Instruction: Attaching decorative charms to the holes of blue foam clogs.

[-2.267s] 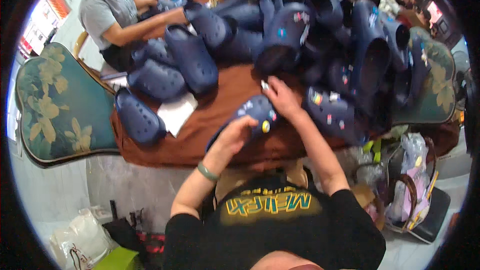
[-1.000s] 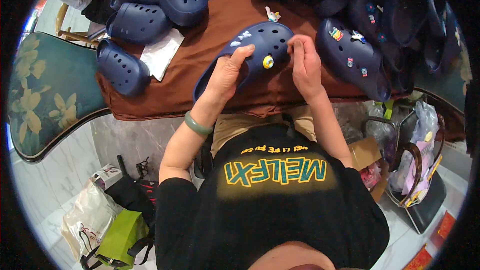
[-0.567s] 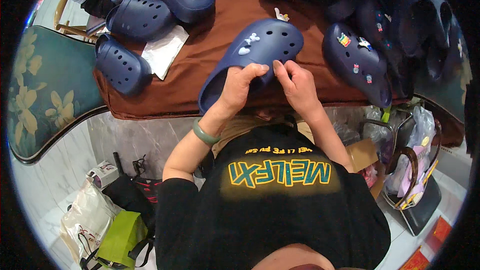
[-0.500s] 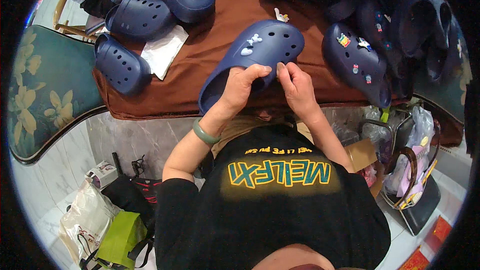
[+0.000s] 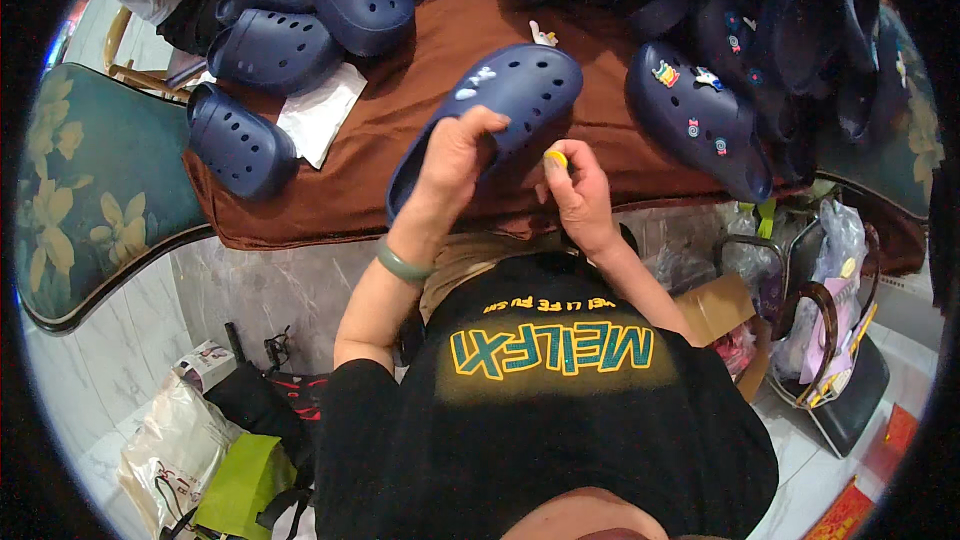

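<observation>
A navy clog (image 5: 530, 90) with round holes lies tilted in front of me, with pale charms (image 5: 475, 83) on its upper. My left hand (image 5: 452, 165) is closed on the clog's near side, its thumb on top and the other fingers hidden inside the opening. Just right of the clog and apart from it, my right hand (image 5: 583, 195) pinches a small round yellow shoe charm (image 5: 557, 157). Beyond the clog, a loose white and yellow charm (image 5: 542, 35) lies on the brown cloth. To the right rests another navy clog (image 5: 692, 110) bearing several colourful charms.
Plain navy clogs (image 5: 275, 50) and a white paper (image 5: 322, 112) lie at the left of the brown cloth (image 5: 400, 70). More clogs (image 5: 800, 40) are piled far right. Floral cushions (image 5: 90, 190) flank the table. Bags (image 5: 240, 480) and a cardboard box (image 5: 715, 310) stand below.
My right hand has drawn away from the clog, and the yellow charm now shows between its fingers. My left hand has turned slightly while still on the clog.
</observation>
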